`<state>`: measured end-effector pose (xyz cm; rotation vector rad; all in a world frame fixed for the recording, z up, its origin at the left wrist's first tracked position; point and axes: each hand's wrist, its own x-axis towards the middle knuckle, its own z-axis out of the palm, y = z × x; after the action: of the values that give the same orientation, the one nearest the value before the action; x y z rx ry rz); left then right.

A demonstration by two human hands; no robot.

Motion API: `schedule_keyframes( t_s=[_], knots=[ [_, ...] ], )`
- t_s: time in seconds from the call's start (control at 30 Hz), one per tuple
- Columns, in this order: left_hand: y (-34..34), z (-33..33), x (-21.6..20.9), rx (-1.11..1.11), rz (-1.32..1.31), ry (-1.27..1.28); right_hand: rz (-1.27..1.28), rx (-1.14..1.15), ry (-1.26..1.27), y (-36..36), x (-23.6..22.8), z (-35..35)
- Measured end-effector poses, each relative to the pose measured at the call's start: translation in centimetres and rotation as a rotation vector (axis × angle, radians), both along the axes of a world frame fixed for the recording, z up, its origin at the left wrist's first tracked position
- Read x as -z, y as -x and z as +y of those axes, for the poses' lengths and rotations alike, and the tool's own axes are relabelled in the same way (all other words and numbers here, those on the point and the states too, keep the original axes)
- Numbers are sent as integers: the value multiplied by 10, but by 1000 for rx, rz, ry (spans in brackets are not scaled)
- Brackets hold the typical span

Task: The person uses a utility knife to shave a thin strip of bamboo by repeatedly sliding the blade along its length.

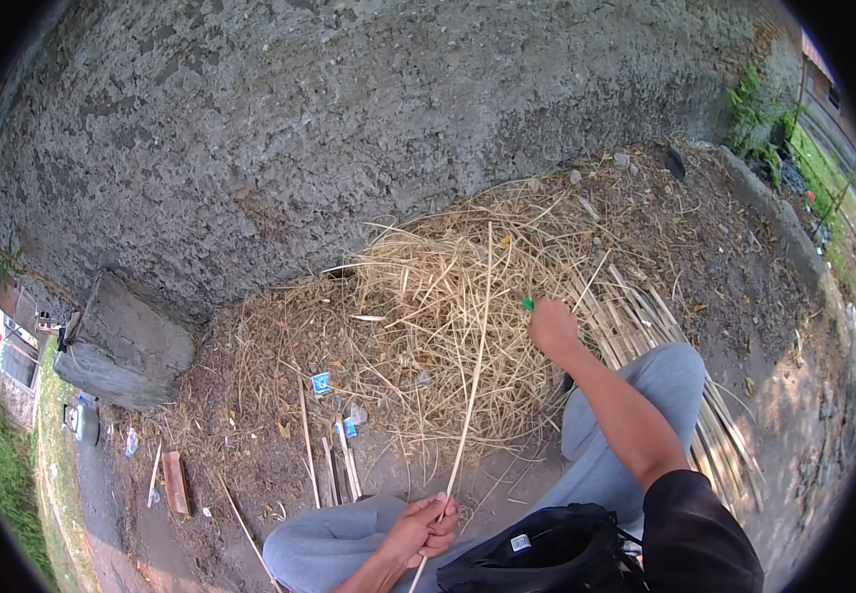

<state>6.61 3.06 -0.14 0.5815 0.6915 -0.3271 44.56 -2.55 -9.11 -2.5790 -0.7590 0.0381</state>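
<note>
My left hand (pixel 426 531) is closed around the lower part of a long, thin bamboo strip (pixel 475 381). The strip slants up and away over a heap of pale shavings (pixel 438 326). Out over the right side of that heap, my right hand (pixel 554 328) makes a fist, apart from the strip. A short green end, perhaps a handle, (pixel 528 304) pokes out of this fist; the rest of the item is hidden by the fingers. Beside my right leg lies a bundle of split bamboo strips (pixel 628 321), partly covered by the leg.
A rough grey wall (pixel 349 128) rises beyond the heap, with a concrete block (pixel 131 346) at its left. Loose sticks (pixel 309 440), a brick piece (pixel 176 482) and blue-white litter (pixel 321 382) lie on the dirt. A black bag (pixel 537 549) rests at my lap.
</note>
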Motion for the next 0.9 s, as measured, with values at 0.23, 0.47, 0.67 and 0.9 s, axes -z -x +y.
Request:
schedule_keyframes(
  t_s=[0.23, 0.47, 0.67, 0.9],
  knots=[
    [-15, 33, -13, -73, -76, -151, 115, -151, -171, 66, -55, 14],
    [-21, 25, 3, -120, 70, -341, 1, -399, -115, 92, -67, 6],
    [-33, 15, 19, -202, 177, -418, -31, -561, -33, 108, -51, 2],
    [-25, -2, 44, 217, 94, -1581, -19, -620, 51, 115, -53, 1]
  ],
)
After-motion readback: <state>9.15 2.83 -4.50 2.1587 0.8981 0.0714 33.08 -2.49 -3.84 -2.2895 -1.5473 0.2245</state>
